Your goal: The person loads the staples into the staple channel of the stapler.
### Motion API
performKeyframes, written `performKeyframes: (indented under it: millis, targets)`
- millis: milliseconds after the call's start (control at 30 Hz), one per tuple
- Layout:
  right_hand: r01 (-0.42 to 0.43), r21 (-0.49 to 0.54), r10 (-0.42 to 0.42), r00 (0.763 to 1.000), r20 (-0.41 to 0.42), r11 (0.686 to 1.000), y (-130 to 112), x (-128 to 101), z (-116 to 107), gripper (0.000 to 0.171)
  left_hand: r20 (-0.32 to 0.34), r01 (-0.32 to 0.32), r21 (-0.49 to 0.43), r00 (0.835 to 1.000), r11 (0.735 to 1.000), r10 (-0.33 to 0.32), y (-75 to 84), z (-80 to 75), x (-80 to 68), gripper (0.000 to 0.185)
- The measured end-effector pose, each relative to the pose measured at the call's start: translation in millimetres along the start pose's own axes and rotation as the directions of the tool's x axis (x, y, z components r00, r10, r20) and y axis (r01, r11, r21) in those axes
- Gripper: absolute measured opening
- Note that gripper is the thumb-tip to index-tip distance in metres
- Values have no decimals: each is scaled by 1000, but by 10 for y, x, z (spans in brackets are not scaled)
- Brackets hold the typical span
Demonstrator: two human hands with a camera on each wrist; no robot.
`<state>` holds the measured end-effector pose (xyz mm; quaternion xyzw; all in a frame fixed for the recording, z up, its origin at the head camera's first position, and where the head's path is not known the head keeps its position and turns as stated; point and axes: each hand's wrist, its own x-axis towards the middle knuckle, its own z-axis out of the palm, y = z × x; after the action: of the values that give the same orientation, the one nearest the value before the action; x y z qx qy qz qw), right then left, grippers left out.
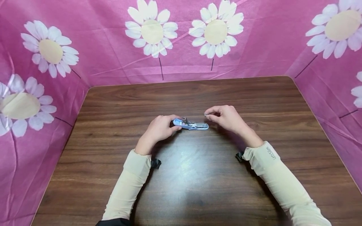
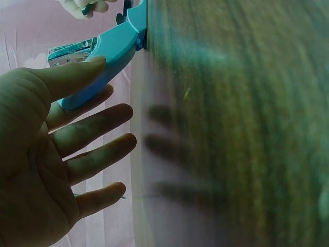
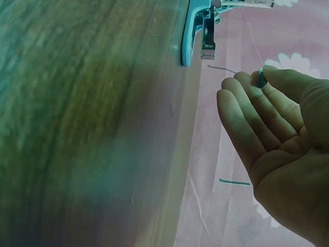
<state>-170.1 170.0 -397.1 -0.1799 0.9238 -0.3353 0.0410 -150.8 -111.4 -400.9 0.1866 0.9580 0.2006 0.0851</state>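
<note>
A light-blue stapler (image 1: 190, 126) lies spread apart on the table in the head view, its metal parts showing. My left hand (image 1: 159, 128) pinches its left end between thumb and forefinger, and the left wrist view shows the other fingers (image 2: 97, 159) extended loosely. To the right of the stapler and apart from it, my right hand (image 1: 226, 118) pinches a small metal piece, seemingly a short strip of staples (image 3: 262, 78), between thumb and forefinger. In the right wrist view the stapler's metal-fitted end (image 3: 207, 38) stands near those fingertips without touching them.
The dark wood table (image 1: 186, 185) reaches forward to a pink curtain (image 1: 107, 59) with white flowers, which also closes off both sides. Cream sleeves (image 1: 133, 179) cover both forearms, and a black strap end (image 1: 155, 163) shows at the left wrist.
</note>
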Motion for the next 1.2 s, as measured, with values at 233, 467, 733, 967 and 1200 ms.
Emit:
performKeyframes:
  millis: [233,467,733,967,1200]
  targets:
    - [13,-20,-13,1000,8,1000,7,19,15,14,6,3,0,1000,1000,-3,-2,7,4,37]
    - [16,-17,-16,1000,13,1000,12,27,20,13,-1,-2,-3,1000,1000,2,-10,23,13,35]
    - [31,-17,-31,1000,5,999,8,29,44,12,-8,-5,-14,1000,1000,5,-18,32,15,34]
    - [49,-33,-48,998,29,998,-3,34,80,12,-6,-13,-20,1000,1000,13,-20,30,15,34]
    - [52,-28,-50,997,56,998,-14,40,115,12,-24,-14,-28,1000,1000,14,-20,16,11,35]
